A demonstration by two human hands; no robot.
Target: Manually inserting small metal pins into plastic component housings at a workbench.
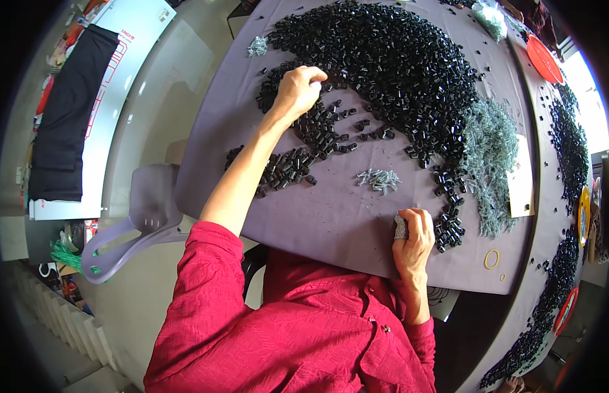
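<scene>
My left hand (299,90) is stretched out over the far left part of the table, above small black plastic pieces (304,134). Its fingers are curled together, and whatever they may hold is hidden. Near the table's front edge, my right hand (414,243) is closed around a speckled grey lump (400,228), too small to make out fully. Just beyond that hand lies a small pile of thin, pale grey pins (379,180). A strip of black pieces (450,226) runs along its right side.
A large heap of black pieces (396,59) covers the far table. At right lie a long grey pile of pins (491,157), a card (521,177) and a yellow rubber band (492,259). A red basket (544,59) stands beyond. A purple plastic chair (150,203) is at left.
</scene>
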